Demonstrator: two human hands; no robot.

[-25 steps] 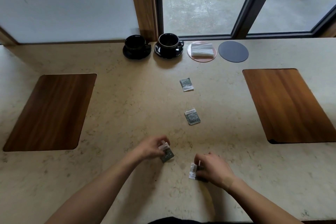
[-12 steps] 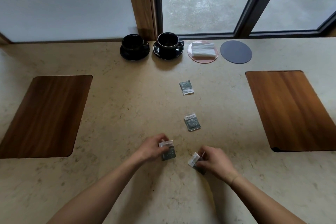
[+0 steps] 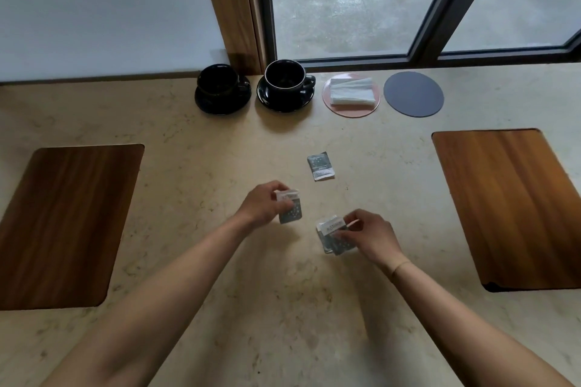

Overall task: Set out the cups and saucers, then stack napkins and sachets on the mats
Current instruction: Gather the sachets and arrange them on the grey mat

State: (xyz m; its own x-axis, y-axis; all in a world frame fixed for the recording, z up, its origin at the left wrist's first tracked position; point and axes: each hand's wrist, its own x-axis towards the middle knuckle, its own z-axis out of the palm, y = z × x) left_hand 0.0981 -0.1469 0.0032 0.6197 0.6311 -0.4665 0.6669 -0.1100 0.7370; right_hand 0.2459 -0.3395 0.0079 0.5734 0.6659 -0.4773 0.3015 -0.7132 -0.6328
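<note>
Head view: compared with a moment ago, the middle sachet is gone from the table (image 3: pixel 195 308) and the right hand (image 3: pixel 366 237) now pinches what looks like two sachets (image 3: pixel 333 237) overlapped, though blur makes the count uncertain. The left hand (image 3: pixel 267 206) grips a single sachet (image 3: pixel 290 207) by its white end, lifted just off the surface. One loose sachet (image 3: pixel 320 165) lies farther out, apart from both hands. So gathering is nearly finished, with one piece left to collect. Both cups on saucers (image 3: pixel 284 88) sit at the back edge beside the pink mat (image 3: pixel 350 111) carrying napkins (image 3: pixel 352 90), and the grey mat (image 3: pixel 413 94) is bare, so stacking sachets there is probably next.
</note>
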